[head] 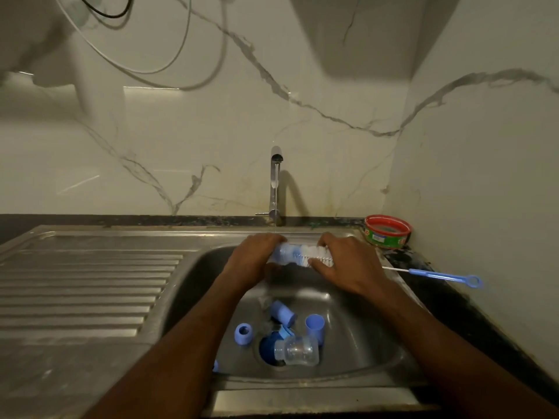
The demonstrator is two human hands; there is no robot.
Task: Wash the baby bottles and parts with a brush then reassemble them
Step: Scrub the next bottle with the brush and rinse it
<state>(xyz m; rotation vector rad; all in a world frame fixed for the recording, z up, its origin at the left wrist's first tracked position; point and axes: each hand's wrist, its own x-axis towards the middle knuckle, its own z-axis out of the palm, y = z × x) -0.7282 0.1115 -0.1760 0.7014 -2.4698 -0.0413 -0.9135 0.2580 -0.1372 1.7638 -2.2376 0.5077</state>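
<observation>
While the wash is plainly under way, far from finished. Nearest, down in the sink (357,343), a clear bottle (298,349) on its side over the drain, beside a dark blue part (267,347) — unwashed or washed, cannot tell. Around it, loose pieces: a blue collar ring (243,334), a blue cap (282,313) lying over, a blue cup-shaped cap (315,325) standing. None reassembled yet.

Further up, over the basin, a second bottle (282,255) held level in the grip of the left hand (257,255), fingers curled round it. White brush bristles (314,256) at the bottle's mouth, partly pushed in; right hand (341,261) closed round the brush just behind them. Scrubbing step, so far as judged.

Off to the right on the table, a thin blue-handled nipple brush (435,275) lying unused. Beyond, a red and green tub (387,231) in the corner. Farthest, the tap (276,189) — a thin stream possibly running, hard to confirm in the dim light.

Left to do: remaining parts, rinsing, all reassembly.
</observation>
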